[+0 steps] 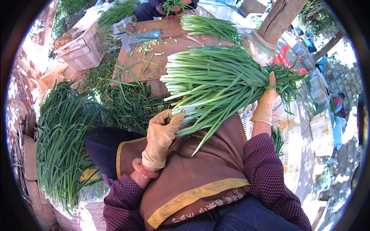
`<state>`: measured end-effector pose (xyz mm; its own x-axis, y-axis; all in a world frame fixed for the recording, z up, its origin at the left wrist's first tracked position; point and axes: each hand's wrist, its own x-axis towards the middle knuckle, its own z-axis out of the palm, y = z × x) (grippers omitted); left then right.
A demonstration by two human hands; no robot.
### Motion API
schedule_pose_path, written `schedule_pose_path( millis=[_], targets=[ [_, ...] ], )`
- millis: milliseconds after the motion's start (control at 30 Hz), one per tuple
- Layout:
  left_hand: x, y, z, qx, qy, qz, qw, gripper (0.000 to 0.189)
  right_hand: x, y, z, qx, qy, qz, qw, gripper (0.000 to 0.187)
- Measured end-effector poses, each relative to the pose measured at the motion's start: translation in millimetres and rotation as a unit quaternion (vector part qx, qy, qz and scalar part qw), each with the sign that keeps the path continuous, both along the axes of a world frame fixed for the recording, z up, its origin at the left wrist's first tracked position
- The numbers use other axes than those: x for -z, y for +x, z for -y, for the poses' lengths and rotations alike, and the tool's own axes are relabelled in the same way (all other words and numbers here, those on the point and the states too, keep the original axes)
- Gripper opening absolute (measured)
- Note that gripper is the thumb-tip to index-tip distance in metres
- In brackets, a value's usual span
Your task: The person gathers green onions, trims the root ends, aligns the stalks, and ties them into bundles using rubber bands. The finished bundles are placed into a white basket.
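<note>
A thick bunch of garlic chives [214, 75] lies across my lap and the near edge of a wooden board, white stem ends to the left, green leaf ends to the right. My right hand [267, 101], in a tan rubber glove, is closed around the leafy end. At the lower stem ends, my left hand [164, 132], gloved the same way, pinches a few stems between thumb and fingers. Some of those fingers are hidden behind the stems. Beneath both hands spreads a brown apron [199, 179] with yellow trim.
On the wooden board [141, 65] lie a cleaver [138, 37], cut stem bits and a second chive bunch [211, 27]. Uncut chives [63, 138] are heaped at my left, near a plastic crate [81, 50]. A wooden post [280, 20] stands right. Another person [162, 8] sits opposite, holding greens.
</note>
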<state>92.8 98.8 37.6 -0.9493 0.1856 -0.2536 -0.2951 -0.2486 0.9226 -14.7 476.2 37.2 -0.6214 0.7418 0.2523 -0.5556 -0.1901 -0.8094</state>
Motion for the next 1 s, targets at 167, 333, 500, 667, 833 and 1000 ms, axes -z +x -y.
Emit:
schedule_pose_path(
  millis=[167,333,500,667,833,1000],
  targets=[
    [-26,11,2,-0.103,0.168,-0.11,0.974,0.014,5,-1,-6,0.015,0.002,-0.009,1.0,0.053],
    [-48,0,49,-0.169,0.26,-0.136,0.941,0.026,11,2,-6,0.024,-0.008,0.006,1.0,0.06],
    [-27,-3,61,-0.123,-0.104,-0.126,0.979,0.019,9,2,-5,0.022,-0.015,0.014,1.0,0.06],
    [-15,-8,20,-0.047,-0.288,-0.323,0.9,0.035,4,4,-2,0.001,-0.006,0.007,1.0,0.06],
    [-16,-14,-1,-0.053,-0.226,-0.359,0.904,0.022,0,7,2,0.01,-0.014,0.014,1.0,0.058],
    [3,-21,6,-0.105,-0.286,-0.418,0.856,0.008,1,4,-1,0.001,-0.025,0.022,0.999,0.058]
  ],
)
